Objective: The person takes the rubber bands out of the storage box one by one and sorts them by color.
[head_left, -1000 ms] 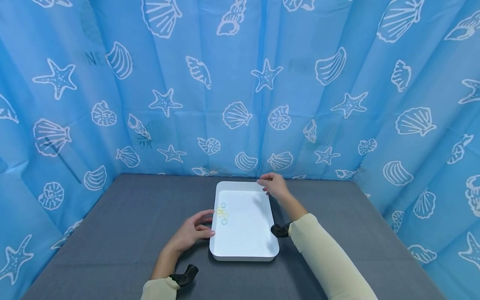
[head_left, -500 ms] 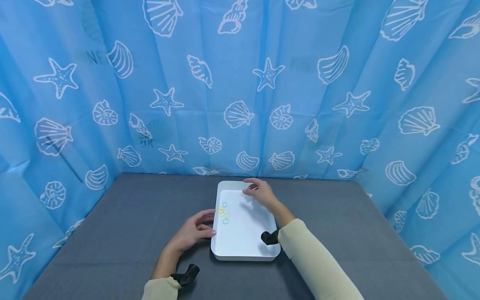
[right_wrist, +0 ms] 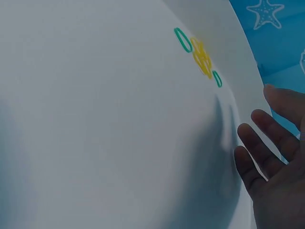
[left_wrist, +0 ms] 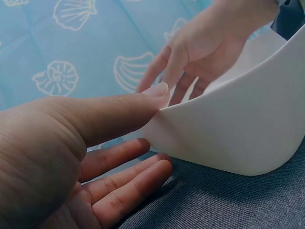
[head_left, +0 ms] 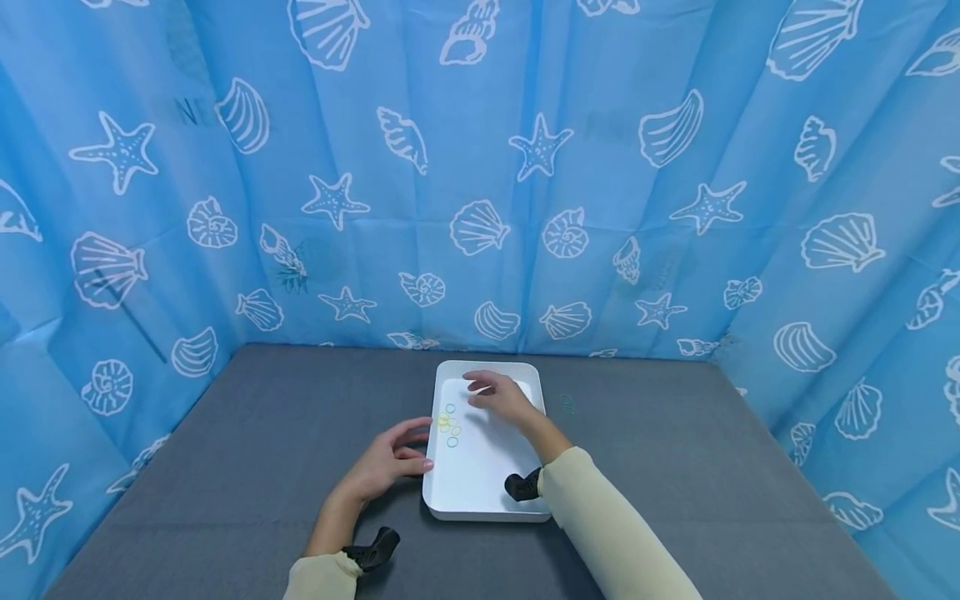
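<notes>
A white rectangular tray (head_left: 487,492) sits on the grey cloth. Near its left wall lie several yellow rubber bands (head_left: 444,422), with a green rubber band (head_left: 451,408) behind them and another green band (head_left: 452,442) in front. My left hand (head_left: 386,457) is at the tray's left side; in the left wrist view its thumb (left_wrist: 128,112) touches the rim while the other fingers lie loosely outside the wall. Over the far part of the tray hovers my right hand (head_left: 501,398), fingers spread and slightly bent, holding nothing. It is to the right of the bands.
Faint green bands (head_left: 567,404) lie on the grey cloth (head_left: 645,467) to the right of the tray. A blue curtain (head_left: 420,167) with white shells and starfish hangs behind and along both sides. Each wrist carries a black mount (head_left: 522,486).
My right hand has moved left from the tray's far right corner to above its inside. The green bands on the cloth have come into view. My left hand stays in place.
</notes>
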Action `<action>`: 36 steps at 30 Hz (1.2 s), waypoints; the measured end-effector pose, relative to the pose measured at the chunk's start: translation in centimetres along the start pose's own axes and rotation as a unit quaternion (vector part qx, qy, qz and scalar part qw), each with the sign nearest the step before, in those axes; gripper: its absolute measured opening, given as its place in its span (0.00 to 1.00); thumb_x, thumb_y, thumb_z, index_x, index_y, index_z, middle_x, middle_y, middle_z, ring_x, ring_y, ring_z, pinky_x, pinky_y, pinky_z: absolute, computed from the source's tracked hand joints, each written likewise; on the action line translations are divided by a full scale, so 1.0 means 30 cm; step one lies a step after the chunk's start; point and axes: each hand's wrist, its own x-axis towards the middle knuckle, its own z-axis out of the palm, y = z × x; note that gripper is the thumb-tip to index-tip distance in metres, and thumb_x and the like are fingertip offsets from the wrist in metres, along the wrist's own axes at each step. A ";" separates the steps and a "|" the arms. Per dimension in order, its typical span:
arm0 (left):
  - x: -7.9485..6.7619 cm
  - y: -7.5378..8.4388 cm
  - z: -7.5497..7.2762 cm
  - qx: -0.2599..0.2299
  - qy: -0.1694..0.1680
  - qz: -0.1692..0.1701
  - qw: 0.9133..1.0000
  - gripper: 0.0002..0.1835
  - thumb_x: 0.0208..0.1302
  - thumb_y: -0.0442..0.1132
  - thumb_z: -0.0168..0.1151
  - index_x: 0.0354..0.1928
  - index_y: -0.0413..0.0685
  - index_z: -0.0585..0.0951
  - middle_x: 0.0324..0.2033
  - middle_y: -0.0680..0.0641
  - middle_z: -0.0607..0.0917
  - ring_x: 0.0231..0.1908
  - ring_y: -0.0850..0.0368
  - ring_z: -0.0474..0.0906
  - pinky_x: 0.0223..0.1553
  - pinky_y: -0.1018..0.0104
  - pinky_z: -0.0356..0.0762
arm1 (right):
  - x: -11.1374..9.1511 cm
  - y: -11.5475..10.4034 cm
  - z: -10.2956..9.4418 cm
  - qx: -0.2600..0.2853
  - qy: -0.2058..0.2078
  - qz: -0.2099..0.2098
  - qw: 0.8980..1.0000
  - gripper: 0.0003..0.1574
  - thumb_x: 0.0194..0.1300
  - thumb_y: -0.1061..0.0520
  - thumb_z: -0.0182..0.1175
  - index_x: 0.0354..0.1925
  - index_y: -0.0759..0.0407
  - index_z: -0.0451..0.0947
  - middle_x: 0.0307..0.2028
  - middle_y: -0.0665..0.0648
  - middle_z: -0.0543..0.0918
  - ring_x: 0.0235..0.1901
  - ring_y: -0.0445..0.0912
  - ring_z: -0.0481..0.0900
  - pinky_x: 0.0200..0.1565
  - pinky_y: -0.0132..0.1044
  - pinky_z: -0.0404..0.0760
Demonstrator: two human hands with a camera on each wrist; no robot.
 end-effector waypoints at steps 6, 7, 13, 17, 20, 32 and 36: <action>-0.002 0.001 -0.003 -0.005 -0.004 0.002 1.000 0.37 0.59 0.39 0.71 0.70 0.49 0.67 0.62 0.36 0.73 0.46 0.50 0.80 0.49 0.52 0.77 | 0.003 -0.004 0.030 0.044 -0.017 0.010 0.999 0.26 0.67 0.64 0.60 0.62 0.58 0.74 0.56 0.60 0.79 0.54 0.54 0.77 0.54 0.47 0.75; -0.001 0.001 -0.002 -0.007 -0.005 0.001 1.000 0.37 0.59 0.39 0.71 0.70 0.49 0.67 0.62 0.36 0.73 0.46 0.50 0.80 0.48 0.53 0.77 | 0.003 -0.005 0.034 0.052 -0.019 0.015 0.998 0.26 0.67 0.63 0.60 0.63 0.58 0.74 0.57 0.59 0.79 0.55 0.54 0.77 0.54 0.47 0.75; 0.001 0.001 -0.001 -0.007 -0.005 0.006 1.000 0.37 0.59 0.38 0.71 0.70 0.48 0.67 0.62 0.35 0.72 0.46 0.49 0.80 0.48 0.53 0.77 | 0.009 -0.010 0.052 0.051 -0.038 0.025 0.998 0.26 0.67 0.64 0.59 0.63 0.58 0.74 0.59 0.59 0.77 0.58 0.54 0.74 0.59 0.48 0.69; 0.002 0.003 -0.002 -0.006 -0.003 0.011 1.000 0.37 0.59 0.37 0.70 0.70 0.46 0.67 0.62 0.33 0.72 0.46 0.48 0.80 0.47 0.52 0.77 | 0.020 -0.009 0.061 0.016 -0.041 0.032 0.999 0.25 0.66 0.65 0.60 0.61 0.57 0.76 0.57 0.58 0.78 0.56 0.52 0.74 0.59 0.47 0.69; -0.002 0.009 0.002 -0.008 -0.006 0.012 1.000 0.36 0.60 0.36 0.69 0.70 0.44 0.66 0.62 0.33 0.72 0.46 0.47 0.80 0.48 0.52 0.77 | 0.032 -0.004 0.069 -0.022 -0.042 0.034 0.998 0.24 0.66 0.64 0.61 0.60 0.56 0.78 0.51 0.57 0.80 0.50 0.50 0.75 0.56 0.47 0.71; 0.004 0.001 0.010 -0.013 -0.004 0.014 1.000 0.36 0.60 0.34 0.69 0.70 0.43 0.66 0.62 0.33 0.72 0.45 0.48 0.80 0.46 0.53 0.78 | 0.057 -0.007 0.104 -0.171 -0.033 0.053 0.983 0.19 0.63 0.62 0.65 0.51 0.47 0.84 0.35 0.52 0.74 0.35 0.47 0.71 0.40 0.40 0.71; 0.005 -0.002 0.006 -0.010 -0.002 0.011 1.000 0.36 0.61 0.34 0.69 0.70 0.44 0.66 0.61 0.34 0.73 0.45 0.48 0.80 0.47 0.52 0.77 | 0.055 -0.016 0.111 -0.173 -0.028 0.061 0.983 0.13 0.63 0.62 0.65 0.44 0.47 0.86 0.34 0.52 0.75 0.35 0.46 0.71 0.39 0.39 0.71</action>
